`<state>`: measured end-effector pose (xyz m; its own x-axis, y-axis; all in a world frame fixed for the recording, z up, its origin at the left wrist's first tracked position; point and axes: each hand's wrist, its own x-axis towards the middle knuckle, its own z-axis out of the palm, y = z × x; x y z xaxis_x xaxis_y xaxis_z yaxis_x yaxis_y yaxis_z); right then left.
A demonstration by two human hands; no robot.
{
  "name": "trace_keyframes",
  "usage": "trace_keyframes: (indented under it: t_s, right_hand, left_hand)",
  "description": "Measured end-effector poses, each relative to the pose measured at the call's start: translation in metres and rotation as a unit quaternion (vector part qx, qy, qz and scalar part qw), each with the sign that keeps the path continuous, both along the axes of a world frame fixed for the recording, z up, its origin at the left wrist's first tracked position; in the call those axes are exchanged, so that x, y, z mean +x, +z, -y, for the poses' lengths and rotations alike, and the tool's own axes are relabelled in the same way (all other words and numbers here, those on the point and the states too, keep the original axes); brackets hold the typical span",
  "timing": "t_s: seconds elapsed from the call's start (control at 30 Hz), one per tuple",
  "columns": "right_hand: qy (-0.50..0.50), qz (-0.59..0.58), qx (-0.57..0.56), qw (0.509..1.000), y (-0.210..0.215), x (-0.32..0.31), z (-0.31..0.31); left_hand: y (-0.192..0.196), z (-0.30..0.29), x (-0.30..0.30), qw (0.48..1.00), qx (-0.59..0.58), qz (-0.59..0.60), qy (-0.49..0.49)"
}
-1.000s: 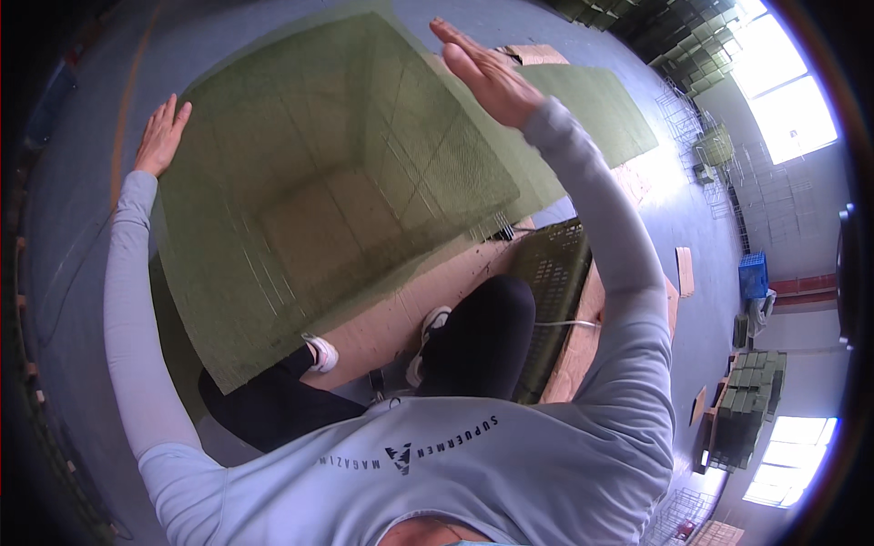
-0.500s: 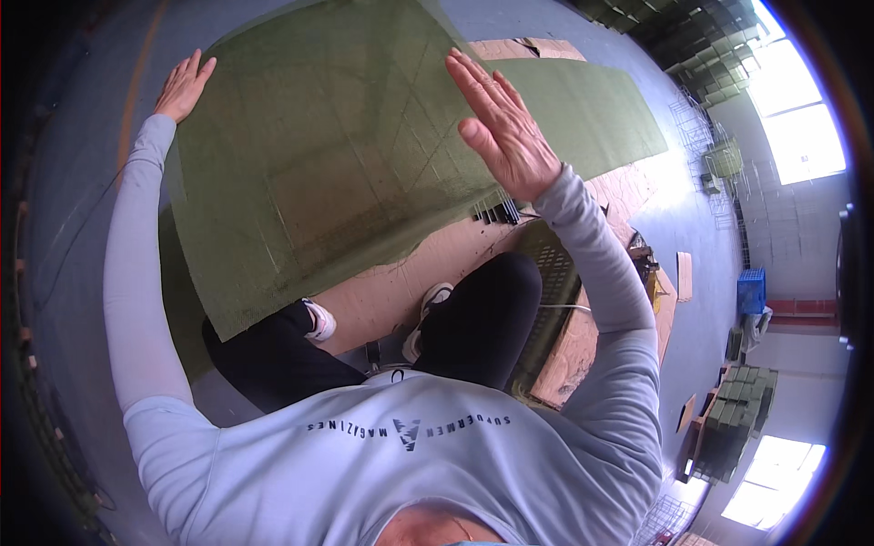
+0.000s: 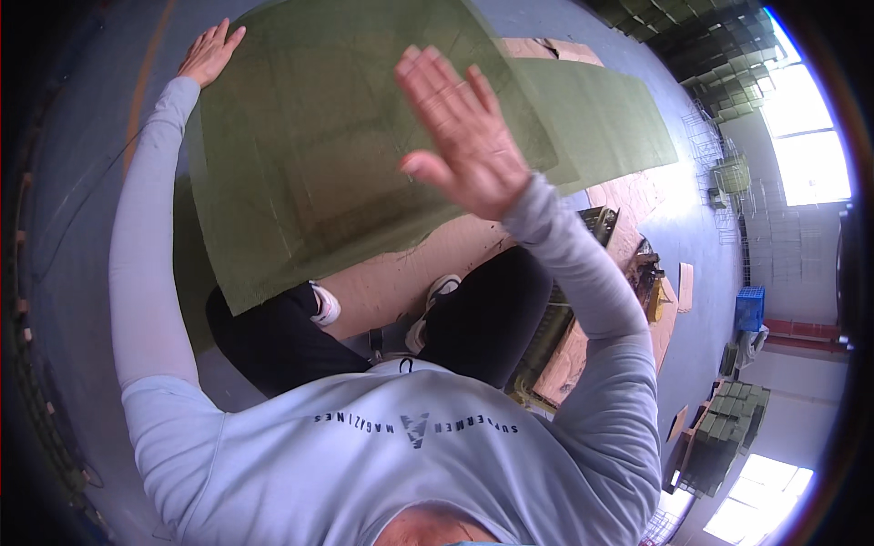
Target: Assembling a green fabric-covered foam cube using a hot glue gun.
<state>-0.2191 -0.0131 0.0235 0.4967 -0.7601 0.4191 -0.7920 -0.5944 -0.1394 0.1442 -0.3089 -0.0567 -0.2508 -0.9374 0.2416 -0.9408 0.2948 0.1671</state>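
A large, see-through green mesh sheet (image 3: pixel 337 136) is spread out before me, its near edge reaching over my bent left leg. At its far left edge my left hand (image 3: pixel 209 55) rests open, fingers stretched out. My right hand (image 3: pixel 464 136) is raised over the right part of the sheet, open with the fingers apart and slightly blurred; nothing is in it. Whether it touches the mesh I cannot tell. Another flat green piece (image 3: pixel 605 118) extends to the right beyond the sheet.
Brown cardboard (image 3: pixel 410 268) lies under the sheet and around my feet. By my right knee stands a long dark green metal part (image 3: pixel 551 332), with a yellow-and-dark device (image 3: pixel 654 296) beyond it. Farther right are a blue crate (image 3: pixel 750 308) and stacked green pieces (image 3: pixel 733 414).
My right hand has swung left, from the sheet's right edge to over the mesh. My left hand has slid a little farther away along the left edge. The sheet looks smoother.
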Motion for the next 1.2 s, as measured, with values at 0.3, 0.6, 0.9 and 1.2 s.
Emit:
trace_keyframes:
  t_s: [0.3,0.6,0.9,1.2]
  right_hand:
    - [-0.016,-0.023,0.050,0.998,-0.013,0.032,-0.004]
    - [0.033,-0.057,0.010,0.998,-0.045,0.101,-0.016]
    - [0.084,0.021,0.016,0.996,-0.040,0.167,-0.035]
    - [-0.061,-0.007,-0.029,0.998,-0.010,0.071,-0.047]
  left_hand:
    - [0.006,-0.025,-0.028,0.998,0.029,-0.008,0.049]
    - [0.020,-0.029,-0.017,0.991,0.118,-0.024,0.056]
    - [0.022,-0.025,-0.008,0.997,0.076,0.007,0.031]
    - [-0.003,0.001,-0.003,1.000,-0.004,0.024,0.013]
